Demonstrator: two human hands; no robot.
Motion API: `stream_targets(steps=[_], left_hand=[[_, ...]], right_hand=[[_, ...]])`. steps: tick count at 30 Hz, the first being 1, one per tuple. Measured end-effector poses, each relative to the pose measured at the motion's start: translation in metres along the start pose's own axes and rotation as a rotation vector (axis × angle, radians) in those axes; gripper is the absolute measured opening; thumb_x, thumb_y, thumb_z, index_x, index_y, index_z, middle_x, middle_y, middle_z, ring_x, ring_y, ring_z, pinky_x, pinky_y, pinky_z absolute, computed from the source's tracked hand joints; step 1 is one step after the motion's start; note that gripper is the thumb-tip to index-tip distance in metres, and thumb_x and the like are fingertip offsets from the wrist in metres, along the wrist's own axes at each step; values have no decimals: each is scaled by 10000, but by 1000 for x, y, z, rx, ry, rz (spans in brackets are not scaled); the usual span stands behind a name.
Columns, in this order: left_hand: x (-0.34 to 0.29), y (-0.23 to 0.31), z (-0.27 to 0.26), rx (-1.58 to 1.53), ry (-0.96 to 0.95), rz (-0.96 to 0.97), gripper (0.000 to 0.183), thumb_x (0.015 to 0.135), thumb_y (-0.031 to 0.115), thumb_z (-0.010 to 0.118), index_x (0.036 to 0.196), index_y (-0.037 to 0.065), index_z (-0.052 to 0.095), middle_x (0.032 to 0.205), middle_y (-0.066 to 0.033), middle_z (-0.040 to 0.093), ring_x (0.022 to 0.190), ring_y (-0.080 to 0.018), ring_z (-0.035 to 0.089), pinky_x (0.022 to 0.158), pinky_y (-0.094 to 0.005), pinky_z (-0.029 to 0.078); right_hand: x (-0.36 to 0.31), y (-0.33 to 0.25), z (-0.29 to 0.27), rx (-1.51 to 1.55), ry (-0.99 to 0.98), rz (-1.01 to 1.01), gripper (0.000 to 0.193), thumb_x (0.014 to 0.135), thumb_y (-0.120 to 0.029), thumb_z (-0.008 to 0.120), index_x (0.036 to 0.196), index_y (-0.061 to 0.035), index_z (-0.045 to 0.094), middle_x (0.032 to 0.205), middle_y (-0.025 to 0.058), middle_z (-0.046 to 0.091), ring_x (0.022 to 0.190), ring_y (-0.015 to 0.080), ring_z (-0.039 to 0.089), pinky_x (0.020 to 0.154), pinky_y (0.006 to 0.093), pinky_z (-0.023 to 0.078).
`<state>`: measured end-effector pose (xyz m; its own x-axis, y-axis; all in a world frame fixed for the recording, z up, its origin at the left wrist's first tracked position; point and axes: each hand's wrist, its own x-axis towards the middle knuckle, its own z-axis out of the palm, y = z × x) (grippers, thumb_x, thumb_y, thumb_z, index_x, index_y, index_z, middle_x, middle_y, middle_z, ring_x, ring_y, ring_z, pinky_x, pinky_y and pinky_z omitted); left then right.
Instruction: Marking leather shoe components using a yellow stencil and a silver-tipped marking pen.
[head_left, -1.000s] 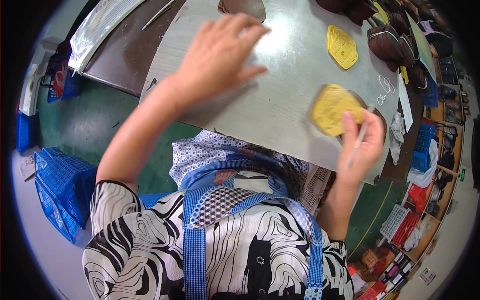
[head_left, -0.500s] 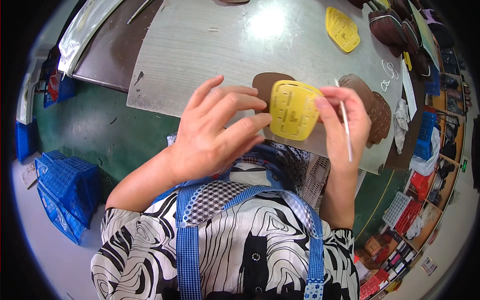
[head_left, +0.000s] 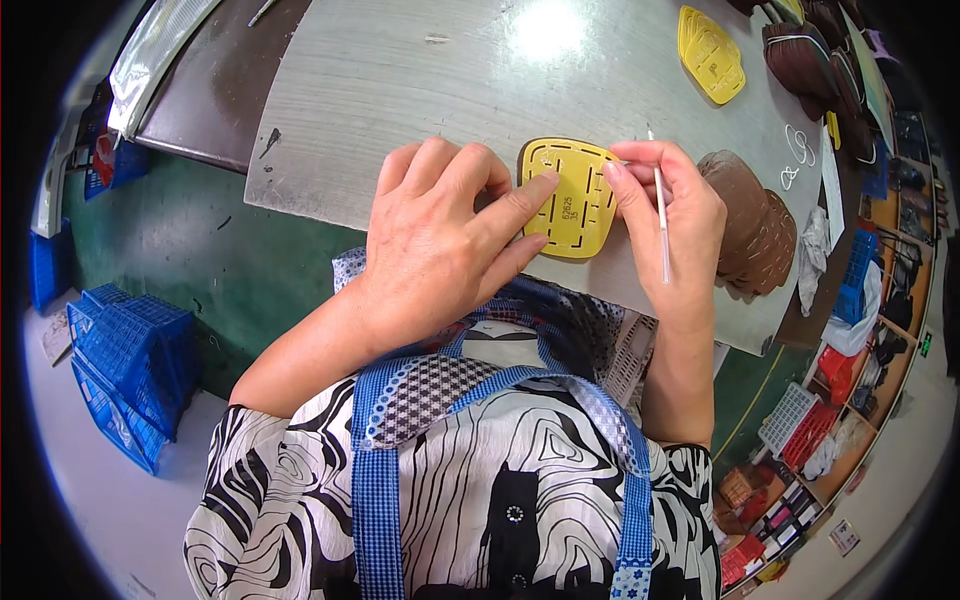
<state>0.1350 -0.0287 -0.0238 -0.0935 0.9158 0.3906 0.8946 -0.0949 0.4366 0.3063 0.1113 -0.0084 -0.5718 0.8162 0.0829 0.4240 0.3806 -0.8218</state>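
Note:
A yellow slotted plastic template (head_left: 572,205) lies over a brown piece, most of which it hides; a thin dark edge shows at its upper left. My left hand (head_left: 435,220) holds the template down, index finger on its face and thumb at its lower left edge, with the other fingers curled. In my right hand (head_left: 680,215) a slim white pen (head_left: 662,225) is closed between the fingers, its tip pointing up and away. Thumb and index finger of that hand touch the template's right edge. Right of this hand lies a fanned stack of slotted brown pieces (head_left: 755,225).
More yellow templates (head_left: 712,55) lie at the far right of the grey table (head_left: 400,110). Bundled brown pieces (head_left: 800,60), white string loops (head_left: 795,150) and a crumpled cloth (head_left: 812,245) are along the right side. Blue crates (head_left: 135,360) stand on the floor at left.
The yellow template has come down over the brown piece, which it now mostly covers. My left hand has moved right, from spread fingers to pressing on the template. The pen stays in my right hand.

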Motion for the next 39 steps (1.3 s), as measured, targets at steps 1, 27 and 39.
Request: stream_targets(steps=[1, 27, 39], left_hand=[[0, 0, 1, 2, -2, -4, 464, 797, 268, 812, 1248, 178, 748, 932, -7, 553, 883, -221, 523, 827, -390, 403], [4, 3, -1, 44, -59, -35, 282, 766, 276, 812, 1040, 236, 762, 1353, 37, 630, 1172, -274, 543, 967, -437, 413], [3, 3, 0, 84, -47, -51, 270, 818, 302, 791, 1081, 249, 763, 1357, 37, 620, 1187, -267, 529, 984, -431, 403]], right_hand=[[1, -1, 0, 0, 0, 2, 131, 940, -81, 742, 1026, 3, 691, 805, 145, 733, 714, 192, 732, 661, 300, 552], [22, -13, 17, -94, -136, -275, 216, 1029, -203, 619, 958, -22, 714, 885, 124, 720, 741, 327, 677, 671, 387, 525], [-36, -10, -2, -189, 68, -109, 175, 1052, -122, 580, 959, -7, 673, 773, 121, 622, 640, 240, 608, 616, 347, 482]])
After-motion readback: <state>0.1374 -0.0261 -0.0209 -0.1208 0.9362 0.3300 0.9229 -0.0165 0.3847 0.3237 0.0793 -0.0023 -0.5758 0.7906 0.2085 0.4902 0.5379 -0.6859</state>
